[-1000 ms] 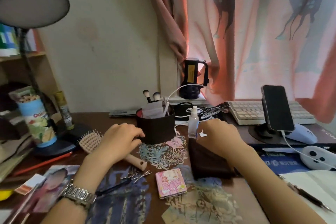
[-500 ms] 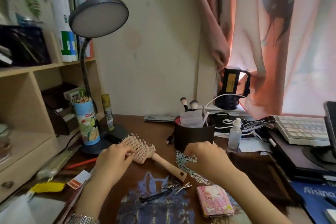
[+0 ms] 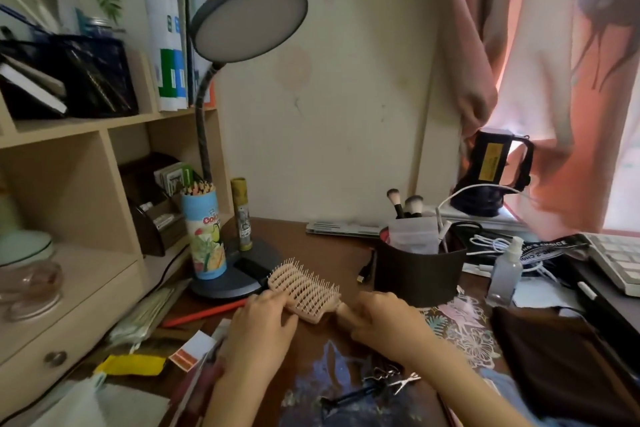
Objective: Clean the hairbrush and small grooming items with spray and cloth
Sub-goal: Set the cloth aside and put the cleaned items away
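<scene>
A beige vented hairbrush [image 3: 304, 289] is held just above the desk, bristles up, in front of the lamp base. My right hand [image 3: 384, 322] grips its handle. My left hand [image 3: 263, 322] holds the near edge of the brush head with its fingertips. A small clear spray bottle [image 3: 504, 274] stands to the right, beside the dark round holder. The dark brown cloth [image 3: 557, 357] lies flat at the right. Metal hair clips [image 3: 398, 380] and a black clip [image 3: 349, 399] lie on the desk near me.
A desk lamp [image 3: 242, 31] rises at the back, its base [image 3: 232, 284] behind the brush. A pencil tube [image 3: 204, 236], a glue stick [image 3: 242, 215], a dark holder with makeup brushes [image 3: 419, 267], a keyboard [image 3: 620, 263], cables and a shelf unit [image 3: 69, 218] surround the work spot.
My right hand left the cloth and took the brush handle. My left hand shifted to the edge of the brush head. The brush rose off the desk, and my view turned left.
</scene>
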